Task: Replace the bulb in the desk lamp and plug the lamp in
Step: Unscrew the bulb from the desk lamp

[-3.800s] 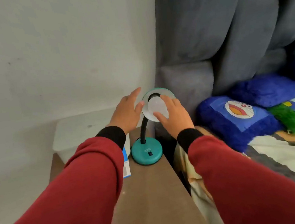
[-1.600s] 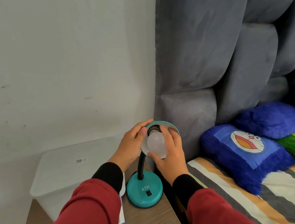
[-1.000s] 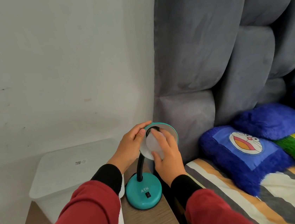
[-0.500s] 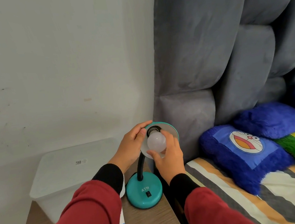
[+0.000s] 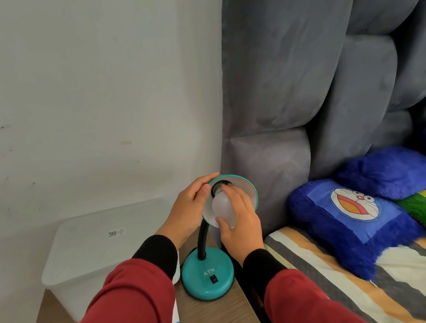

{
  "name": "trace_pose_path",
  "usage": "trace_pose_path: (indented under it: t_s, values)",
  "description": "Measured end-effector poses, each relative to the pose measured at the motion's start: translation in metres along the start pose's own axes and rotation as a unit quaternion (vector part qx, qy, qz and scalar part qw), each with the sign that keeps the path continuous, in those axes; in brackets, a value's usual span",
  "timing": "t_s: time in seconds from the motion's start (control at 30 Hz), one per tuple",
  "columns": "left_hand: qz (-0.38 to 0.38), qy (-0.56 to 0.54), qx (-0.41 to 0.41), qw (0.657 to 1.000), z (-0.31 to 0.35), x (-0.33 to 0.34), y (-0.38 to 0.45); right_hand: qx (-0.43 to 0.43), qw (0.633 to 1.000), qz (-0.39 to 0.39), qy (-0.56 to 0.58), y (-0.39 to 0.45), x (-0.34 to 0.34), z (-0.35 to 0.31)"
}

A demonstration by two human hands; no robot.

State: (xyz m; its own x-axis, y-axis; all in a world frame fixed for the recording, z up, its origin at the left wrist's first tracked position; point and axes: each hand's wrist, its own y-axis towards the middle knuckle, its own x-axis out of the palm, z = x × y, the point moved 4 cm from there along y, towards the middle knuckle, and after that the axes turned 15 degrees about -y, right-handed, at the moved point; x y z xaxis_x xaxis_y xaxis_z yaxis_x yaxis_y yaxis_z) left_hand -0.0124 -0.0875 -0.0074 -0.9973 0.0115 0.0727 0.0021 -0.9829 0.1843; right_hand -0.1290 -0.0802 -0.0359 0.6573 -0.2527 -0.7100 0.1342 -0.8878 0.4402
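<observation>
At the lower centre of the frame, the right hand (image 5: pixel 240 220) wraps its fingers and thumb around the white bulb (image 5: pixel 221 208), whose neck sits at the socket inside the teal lamp (image 5: pixel 208 278) shade. The left hand (image 5: pixel 189 211) curls over the shade's left rim, thumb pressed on its edge. The lamp base reads "ATN". The white plastic box (image 5: pixel 89 252) at lower left carries a small code sticker, too small to read.

We see the teal desk lamp (image 5: pixel 207 276) standing upright on its round base, with a black gooseneck and a shade (image 5: pixel 238 187) tilted toward us. The frosted white bulb (image 5: pixel 222 206) sits at the socket, its metal screw base partly exposed.
</observation>
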Motion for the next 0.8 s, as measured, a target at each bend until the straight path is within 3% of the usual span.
trace_pose_path:
  t_s: [0.1, 0.23, 0.4, 0.6, 0.8]
  values:
    - [0.001, 0.002, 0.001, 1.000, 0.0006, 0.0006, -0.0002, 0.006, 1.000, 0.003, 0.003, 0.0002, 0.0003, 0.0010]
    - [0.003, 0.009, 0.004, 1.000, 0.0010, 0.0012, 0.0000, 0.076, 0.997, 0.007, 0.030, 0.0008, 0.0008, 0.0095]
    - [0.003, 0.001, 0.002, 1.000, 0.0007, 0.0008, 0.0008, -0.002, 1.000, -0.001, -0.002, -0.0037, 0.0025, 0.0022]
    - [0.002, 0.006, 0.000, 1.000, -0.0003, 0.0006, -0.0009, 0.037, 0.997, 0.046, 0.046, 0.0016, -0.0014, 0.0068]
    - [-0.001, -0.001, 0.000, 1.000, -0.0008, 0.0007, -0.0008, -0.039, 0.998, 0.046, -0.030, -0.0045, 0.0008, 0.0009]
